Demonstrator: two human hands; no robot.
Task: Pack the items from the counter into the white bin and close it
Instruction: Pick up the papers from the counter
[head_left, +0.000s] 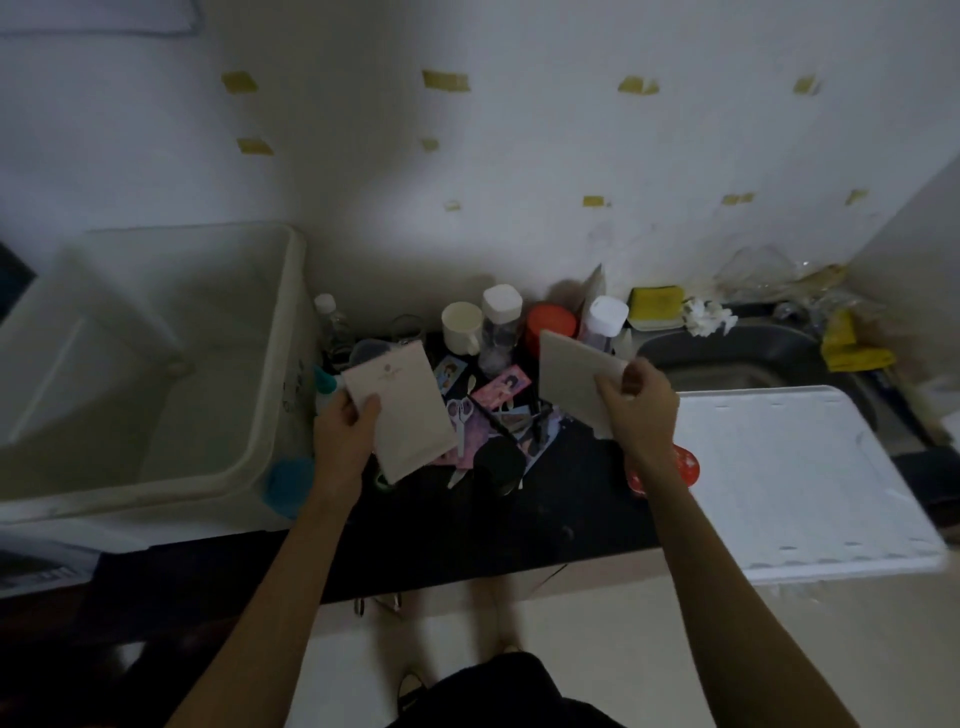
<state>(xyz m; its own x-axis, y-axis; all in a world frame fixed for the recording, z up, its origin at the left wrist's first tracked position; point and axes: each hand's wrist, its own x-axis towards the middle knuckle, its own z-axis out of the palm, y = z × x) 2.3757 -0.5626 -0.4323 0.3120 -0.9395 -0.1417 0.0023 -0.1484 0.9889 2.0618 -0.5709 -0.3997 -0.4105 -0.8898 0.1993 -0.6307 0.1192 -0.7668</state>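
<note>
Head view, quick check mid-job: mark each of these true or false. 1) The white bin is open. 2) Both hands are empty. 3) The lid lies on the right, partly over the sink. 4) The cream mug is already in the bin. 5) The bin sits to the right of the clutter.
1) True: the white bin has no lid on it.
2) False: the left hand holds a white envelope, and the right hand holds a pale flat card.
3) True: the lid lies on the right, over part of the sink.
4) False: the cream mug stands on the counter.
5) False: the bin is to the left.
</note>
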